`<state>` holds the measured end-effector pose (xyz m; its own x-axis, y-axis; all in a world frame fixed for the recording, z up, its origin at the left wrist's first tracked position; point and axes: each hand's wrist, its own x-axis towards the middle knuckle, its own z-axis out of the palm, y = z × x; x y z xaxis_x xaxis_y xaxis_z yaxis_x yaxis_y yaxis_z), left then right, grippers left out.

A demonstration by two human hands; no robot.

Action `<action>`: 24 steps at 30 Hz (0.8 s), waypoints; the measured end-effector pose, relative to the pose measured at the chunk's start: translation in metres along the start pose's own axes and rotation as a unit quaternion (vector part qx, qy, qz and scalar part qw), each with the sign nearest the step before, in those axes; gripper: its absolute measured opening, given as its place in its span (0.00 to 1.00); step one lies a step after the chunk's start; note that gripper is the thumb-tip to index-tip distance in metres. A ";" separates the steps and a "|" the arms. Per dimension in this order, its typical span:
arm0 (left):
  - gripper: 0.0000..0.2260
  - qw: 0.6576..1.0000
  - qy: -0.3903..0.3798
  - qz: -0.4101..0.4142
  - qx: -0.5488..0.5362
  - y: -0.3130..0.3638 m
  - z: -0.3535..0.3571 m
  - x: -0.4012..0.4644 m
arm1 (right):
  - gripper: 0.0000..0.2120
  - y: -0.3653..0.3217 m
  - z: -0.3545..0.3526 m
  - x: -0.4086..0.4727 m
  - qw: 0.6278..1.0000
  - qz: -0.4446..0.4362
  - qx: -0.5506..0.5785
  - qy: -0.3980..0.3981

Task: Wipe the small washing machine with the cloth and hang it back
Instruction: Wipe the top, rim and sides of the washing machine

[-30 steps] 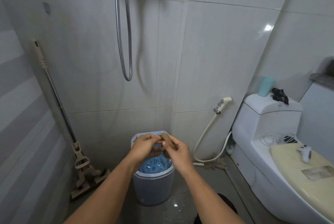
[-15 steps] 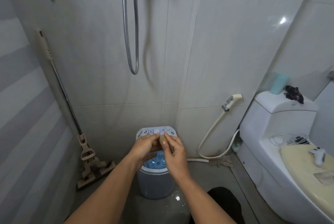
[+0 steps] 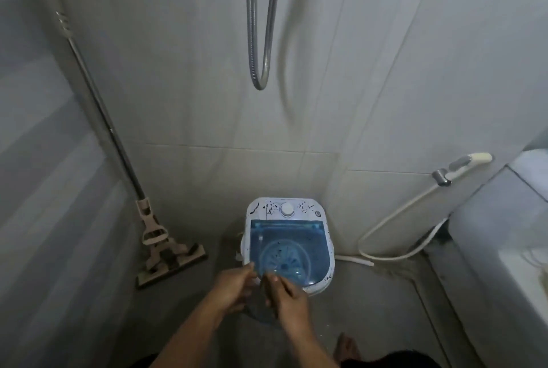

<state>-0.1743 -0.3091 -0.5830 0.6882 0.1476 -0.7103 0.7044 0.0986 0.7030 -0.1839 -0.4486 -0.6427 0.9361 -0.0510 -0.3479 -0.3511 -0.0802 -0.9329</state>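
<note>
Both bare forearms are entering from the six o'clock edge and converging toward the centre of the view. The left hand [image 3: 234, 287] is lying at roughly nine o'clock of the right hand [image 3: 286, 298], just beside it, with its fingers partly curled and pointing toward twelve o'clock. The right hand's fingers are bending inward toward the left. Motion blur is preventing any finding on whether either hand is gripping anything. A bare foot [image 3: 347, 348] is showing at five o'clock.

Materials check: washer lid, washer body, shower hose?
Washer lid: looks like translucent blue plastic, since the drum's ribbed base shows through.
Washer body: apparently white plastic, mottled with dark flecks; paint chips or dirt, cannot tell.
Shower hose: likely metal, silvery with a bright sheen along the loop.
</note>
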 end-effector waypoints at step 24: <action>0.11 0.992 0.067 0.074 0.076 -0.036 -0.031 0.198 | 0.13 -0.021 0.053 0.279 0.594 -0.493 -0.626 -0.110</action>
<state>-0.0682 -0.2528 -0.7477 0.7639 0.2795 -0.5817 0.6227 -0.0823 0.7782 0.0855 -0.4085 -0.7251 0.6312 0.7550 0.1780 0.7590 -0.6484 0.0590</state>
